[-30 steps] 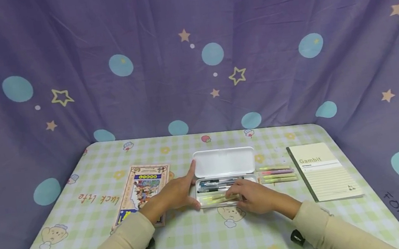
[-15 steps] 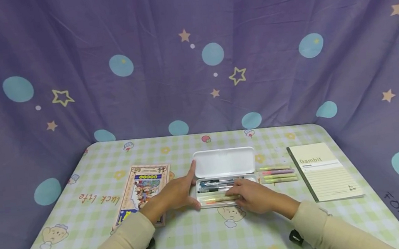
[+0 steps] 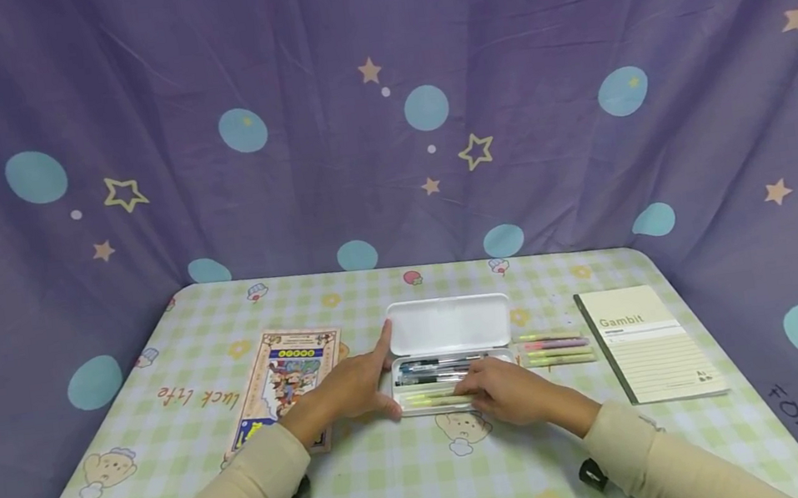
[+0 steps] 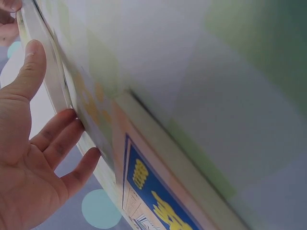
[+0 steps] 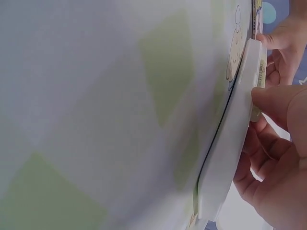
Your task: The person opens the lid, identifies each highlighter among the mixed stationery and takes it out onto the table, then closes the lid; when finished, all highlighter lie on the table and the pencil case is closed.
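An open white pencil case [image 3: 448, 325] lies mid-table with its lid folded back. Dark and blue pens [image 3: 433, 369] fill its rear part, and pale yellow highlighters [image 3: 427, 402] lie in the front part. My left hand [image 3: 358, 382] rests spread against the case's left end, thumb at the front corner; in the left wrist view its fingers [image 4: 60, 139] are nearly straight. My right hand [image 3: 512, 390] reaches into the front part and pinches a highlighter near its right end. In the right wrist view the thumb [image 5: 268, 101] is at the case's front wall; the curled fingertips are partly hidden.
Several highlighters [image 3: 556, 350] in yellow and pink lie just right of the case. Farther right is a Gambit notebook [image 3: 650, 346]. A comic-style book [image 3: 287, 373] lies left, partly under my left forearm. A purple curtain [image 3: 387, 158] encloses the checked table.
The highlighters in the front part have shifted under my right fingers; an orange tint seen half a second ago now shows yellow. My left hand stays in place.
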A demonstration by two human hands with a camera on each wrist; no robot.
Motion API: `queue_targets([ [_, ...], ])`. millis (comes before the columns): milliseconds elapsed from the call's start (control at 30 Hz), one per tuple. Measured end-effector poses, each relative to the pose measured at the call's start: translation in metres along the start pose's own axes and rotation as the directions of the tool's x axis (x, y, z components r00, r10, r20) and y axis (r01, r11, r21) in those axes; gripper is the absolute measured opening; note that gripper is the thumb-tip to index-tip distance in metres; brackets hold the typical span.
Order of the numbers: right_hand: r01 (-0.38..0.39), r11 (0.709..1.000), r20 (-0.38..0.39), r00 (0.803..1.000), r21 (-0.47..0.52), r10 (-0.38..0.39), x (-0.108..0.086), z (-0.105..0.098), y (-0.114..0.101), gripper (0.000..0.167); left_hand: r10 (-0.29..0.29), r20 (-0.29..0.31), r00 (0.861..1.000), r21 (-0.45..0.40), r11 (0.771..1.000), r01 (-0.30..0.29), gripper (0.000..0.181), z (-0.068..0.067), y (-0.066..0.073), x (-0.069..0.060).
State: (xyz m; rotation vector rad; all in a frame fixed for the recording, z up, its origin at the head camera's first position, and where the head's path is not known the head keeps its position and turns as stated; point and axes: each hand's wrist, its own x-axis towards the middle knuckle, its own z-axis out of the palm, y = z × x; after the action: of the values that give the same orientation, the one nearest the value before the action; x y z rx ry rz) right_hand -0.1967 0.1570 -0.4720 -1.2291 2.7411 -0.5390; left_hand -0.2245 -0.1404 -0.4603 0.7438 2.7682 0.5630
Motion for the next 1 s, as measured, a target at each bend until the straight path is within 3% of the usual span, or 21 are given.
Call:
queue_targets([
  [400,0.055,0.998,-0.081,0.995,-0.024,-0.057,-0.011,-0.006,0.011,0.027,-0.003,0.000,1.000,-0.006,1.000,0.003,0.147,0.002,0.000,-0.001],
  [1000,-0.056,0.998,-0.139,0.989,-0.005,0.055,-0.036,-0.035,0.041,0.027,0.012,-0.008,1.000,0.009,1.000,-0.012,0.146,0.001,0.000,-0.001],
])
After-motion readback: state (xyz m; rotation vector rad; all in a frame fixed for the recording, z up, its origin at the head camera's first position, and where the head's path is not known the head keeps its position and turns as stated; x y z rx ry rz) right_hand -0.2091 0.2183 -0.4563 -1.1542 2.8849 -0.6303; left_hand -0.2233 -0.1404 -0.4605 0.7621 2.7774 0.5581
